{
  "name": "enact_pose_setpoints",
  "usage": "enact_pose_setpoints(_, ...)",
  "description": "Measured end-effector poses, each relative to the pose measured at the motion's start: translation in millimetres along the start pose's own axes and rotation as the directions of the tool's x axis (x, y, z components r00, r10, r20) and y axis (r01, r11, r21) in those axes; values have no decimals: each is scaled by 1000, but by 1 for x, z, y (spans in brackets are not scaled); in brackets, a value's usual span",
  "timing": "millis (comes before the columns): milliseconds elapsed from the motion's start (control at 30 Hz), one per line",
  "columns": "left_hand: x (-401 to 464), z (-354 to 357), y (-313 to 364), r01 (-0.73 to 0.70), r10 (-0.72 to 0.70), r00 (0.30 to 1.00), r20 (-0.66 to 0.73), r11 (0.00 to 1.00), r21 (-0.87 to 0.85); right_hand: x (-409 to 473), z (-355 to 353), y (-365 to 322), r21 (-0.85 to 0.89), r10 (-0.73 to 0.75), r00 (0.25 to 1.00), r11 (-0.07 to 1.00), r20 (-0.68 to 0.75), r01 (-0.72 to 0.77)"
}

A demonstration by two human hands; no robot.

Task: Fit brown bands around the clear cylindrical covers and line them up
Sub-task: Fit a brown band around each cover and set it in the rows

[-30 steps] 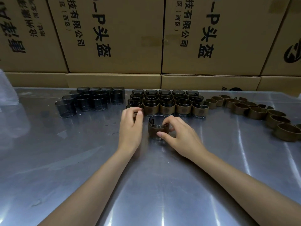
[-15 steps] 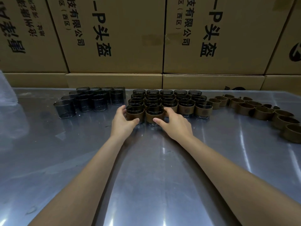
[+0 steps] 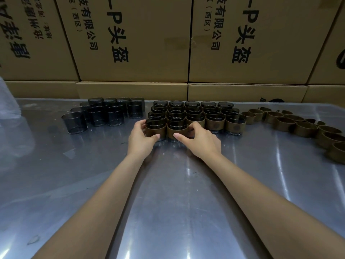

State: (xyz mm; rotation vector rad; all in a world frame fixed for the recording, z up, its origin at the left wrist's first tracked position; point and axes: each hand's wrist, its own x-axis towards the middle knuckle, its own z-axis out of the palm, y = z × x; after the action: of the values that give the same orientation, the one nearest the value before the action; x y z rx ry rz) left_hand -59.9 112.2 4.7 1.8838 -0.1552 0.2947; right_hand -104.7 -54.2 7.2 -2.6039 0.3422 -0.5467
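Both grips clamped: left hand [image 3: 141, 136] holds the near-left brown-banded clear cylindrical cover [image 3: 155, 127], right hand [image 3: 197, 138] pinches the next banded cover [image 3: 176, 130], near row of the block on the metal surface [image 3: 168, 193]. Best nudge both flush with the row, bands level.

the stacked cardboard boxes [image 3: 141, 40] carry black print: "-p头盔", "有限公司" and "(西区)".

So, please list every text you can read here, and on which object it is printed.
"-P头盔": on the middle cardboard box and again on the right cardboard box.
"有限公司" and "(西区)": smaller print on both boxes.
Left box: print is cut off and unclear.
Round mark on the brown bands: too small to read.
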Motion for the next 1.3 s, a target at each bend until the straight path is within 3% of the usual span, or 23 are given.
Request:
enact_pose_setpoints(400, -3, -2, 3, 16, -16, 1000, 26, 1000, 14, -7, -5, -2, -24, -4, 1000, 1000, 25, 4)
enact_pose_setpoints(467, -3, -2, 1, 5, -8, 999, 37, 998, 64, -12, -7, -2, 23, 7, 1000, 1000, 21, -7)
enact_pose_setpoints(533, -3, -4, -1, -22, 9, 998, 57, 973, 228, -17, -9, 3, 97, 12, 1000, 995, 11, -13)
enact_pose_setpoints(700, 14, -18, -12, -79, 47, 997, 68, 779, 622, -19, -11, 15, 253, 65, 997, 965, 35, -72)
enact_pose_setpoints(833, 46, -28, -20, -214, 250, 963, 102, 476, 853, -16, -6, 13, 185, 18, 997, 982, 72, -31)
enact_pose_setpoints(900, 63, -32, -23, -204, 219, 967, 127, 376, 904, -13, -6, 15, 200, 20, 997, 979, 74, -35)
enact_pose_setpoints(1000, 82, -37, -29, -137, 102, 989, 110, 307, 942, -11, -4, 16, 194, 16, 996, 980, 90, -33)
enact_pose_setpoints(1100, 88, -37, -32, -91, 35, 996, 85, 307, 947, -10, -3, 15, 193, 18, 994, 980, 109, -39)
enact_pose_setpoints(1167, 87, -37, -32, -85, 67, 996, 67, 324, 942, -10, -4, 15, 195, 18, 994, 980, 111, -39)
enact_pose_setpoints(1300, 71, -39, -33, -112, 155, 987, 46, 453, 884, -13, -6, 13, 196, 12, 995, 980, 104, -32)
